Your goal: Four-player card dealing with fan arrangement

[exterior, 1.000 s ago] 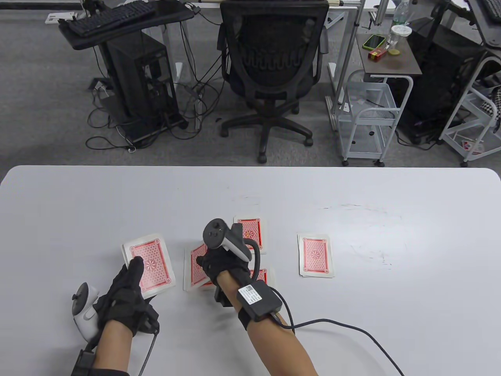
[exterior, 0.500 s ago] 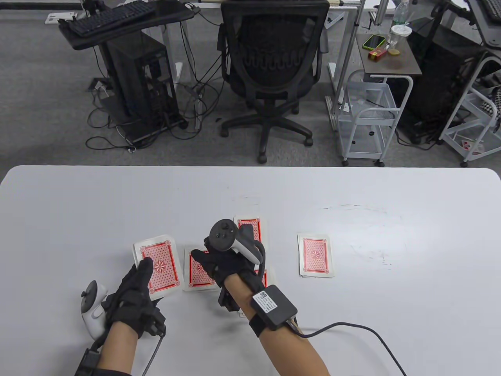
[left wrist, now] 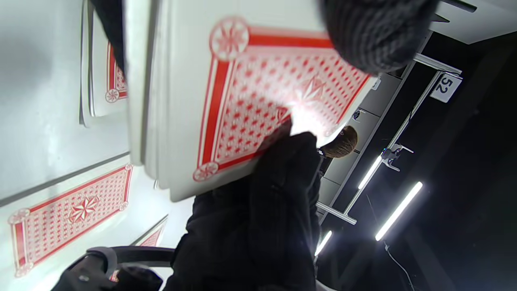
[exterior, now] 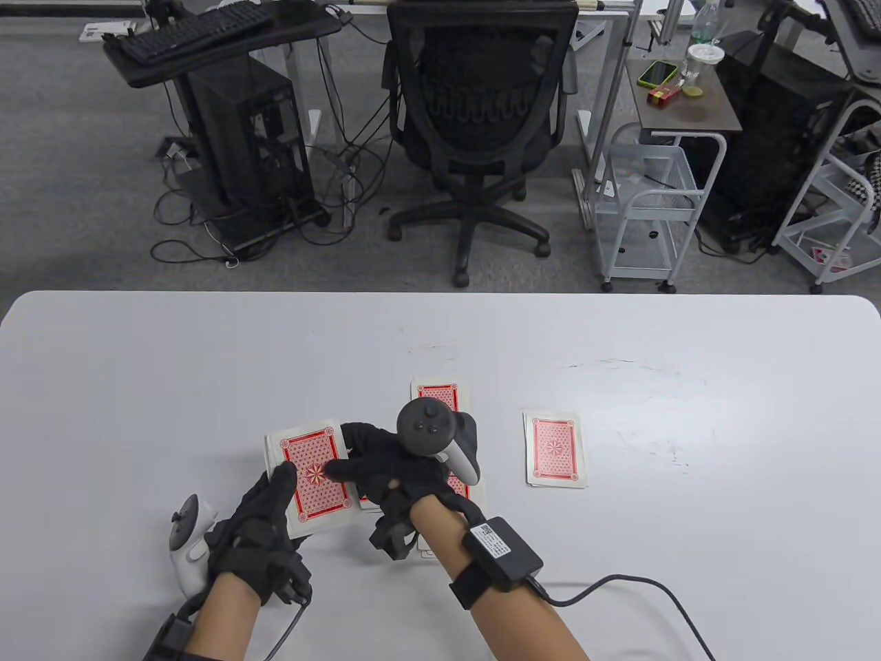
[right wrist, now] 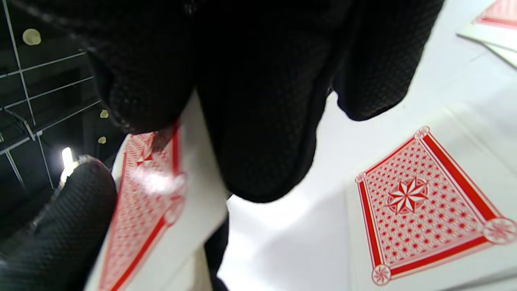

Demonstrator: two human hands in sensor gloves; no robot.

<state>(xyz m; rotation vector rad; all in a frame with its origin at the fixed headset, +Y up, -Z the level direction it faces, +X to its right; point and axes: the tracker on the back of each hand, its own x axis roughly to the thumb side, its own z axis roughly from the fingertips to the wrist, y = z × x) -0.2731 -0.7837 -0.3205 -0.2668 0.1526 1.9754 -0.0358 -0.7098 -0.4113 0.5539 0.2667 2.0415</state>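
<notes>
My left hand (exterior: 275, 497) grips the red-backed deck (exterior: 313, 475) just above the table, thumb on its left edge. My right hand (exterior: 375, 465) reaches across to it, thumb on the top card and fingers at the deck's right edge, pinching that card. The left wrist view shows the deck (left wrist: 250, 105) close up with the right hand's fingers under its edge. Face-down piles lie at the far middle (exterior: 437, 394) and at the right (exterior: 556, 451). A near pile (exterior: 462, 490) and a left pile (exterior: 363, 501) are mostly hidden under the right hand.
The white table (exterior: 688, 358) stretches wide to the right and far side. The right wrist's cable (exterior: 619, 585) trails across the near right. Beyond the far edge stand an office chair (exterior: 482, 124) and a white cart (exterior: 647, 206).
My left hand has carried the deck to the right. My right hand has left the left pile and come onto the deck's top card.
</notes>
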